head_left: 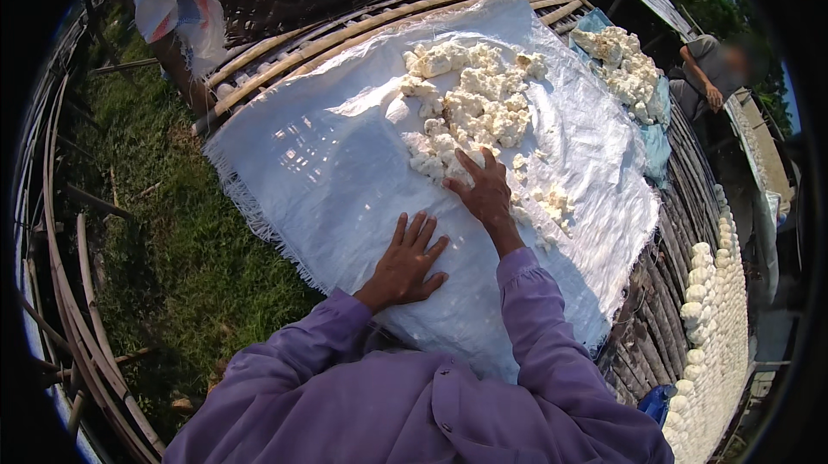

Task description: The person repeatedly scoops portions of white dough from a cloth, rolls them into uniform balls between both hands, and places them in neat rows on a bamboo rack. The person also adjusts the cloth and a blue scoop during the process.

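The fingers [477, 162] of the right hand [485, 192] were spread and laid flat, their tips pressed into the near edge of the white crumbly lumps [474, 106]; nothing was pinched between them. The fingers [420, 231] of the left hand [407, 264] were likewise fanned apart and pressed palm-down on bare cloth, empty, just beside and nearer the body than the right hand.

The lumps were heaped on the far half of a white woven sheet [328, 162], with smaller crumbs scattered to the right of the right wrist. The material was judged to be soft, moist and easily broken, light in small pieces, and likely to smear or crumble if squeezed; it would best be scooped from beneath with cupped fingers or raked with flat ones rather than gripped hard. The sheet was judged thin, limp and prone to sliding, which the flat left palm appeared to check.

Both forearms, in purple sleeves [535, 326], were extended forward from the lower edge, the right reaching further and angled slightly left.

The sheet was spread over a slatted bamboo surface [285, 50]. A second heap [625, 67] lay on a blue cloth [660, 145] further right, where another person [711, 72] was bent. Rows of white balls [711, 317] were lined along the right, and grass [172, 240] lay to the left
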Motion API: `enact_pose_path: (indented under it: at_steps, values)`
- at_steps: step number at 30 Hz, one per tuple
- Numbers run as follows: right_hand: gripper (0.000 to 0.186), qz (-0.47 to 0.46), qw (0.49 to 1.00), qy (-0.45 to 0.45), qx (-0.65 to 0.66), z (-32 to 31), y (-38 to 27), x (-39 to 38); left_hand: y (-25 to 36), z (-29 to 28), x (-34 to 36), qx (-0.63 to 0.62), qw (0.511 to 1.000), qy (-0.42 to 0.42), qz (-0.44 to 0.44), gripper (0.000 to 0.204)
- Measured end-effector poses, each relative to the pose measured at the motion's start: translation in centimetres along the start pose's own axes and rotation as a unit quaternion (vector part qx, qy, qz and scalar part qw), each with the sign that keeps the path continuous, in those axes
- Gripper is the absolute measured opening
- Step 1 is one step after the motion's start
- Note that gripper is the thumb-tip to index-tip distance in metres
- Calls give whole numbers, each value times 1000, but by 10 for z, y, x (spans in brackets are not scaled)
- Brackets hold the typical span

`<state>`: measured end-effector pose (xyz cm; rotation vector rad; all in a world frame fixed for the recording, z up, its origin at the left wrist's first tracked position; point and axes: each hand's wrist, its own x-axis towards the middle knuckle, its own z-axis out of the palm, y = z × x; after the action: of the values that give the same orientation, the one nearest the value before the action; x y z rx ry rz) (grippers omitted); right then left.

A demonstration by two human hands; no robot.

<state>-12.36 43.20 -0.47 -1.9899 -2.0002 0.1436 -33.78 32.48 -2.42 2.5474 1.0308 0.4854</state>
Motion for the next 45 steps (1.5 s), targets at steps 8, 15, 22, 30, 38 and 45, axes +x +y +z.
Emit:
enact_pose_path:
  at_steps: [8, 15, 22, 30, 38, 45]
  values:
    - [49, 31, 999, -22, -34, 14, -4, 34, -3, 2, -4, 11, 1000, 15, 23, 70]
    - [60, 174, 841, -63, 508, -47, 41, 61, -16, -24, 87, -721, 649, 125, -207, 84]
    - [61, 14, 947, 79, 311, -128, -35, 29, -32, 5, 184, -928, 305, 126, -172, 81]
    - [40, 110, 896, 130, 411, -63, -26, 32, -21, -2, 189, -943, 284, 54, -163, 101]
    - [37, 53, 972, 157, 169, -119, -24, -5, 3, 23, 181, -923, 338, 69, -172, 88]
    - [37, -1, 967, 208, 146, -106, -17, -16, 20, 16, 191, -948, 305, -41, -77, 63]
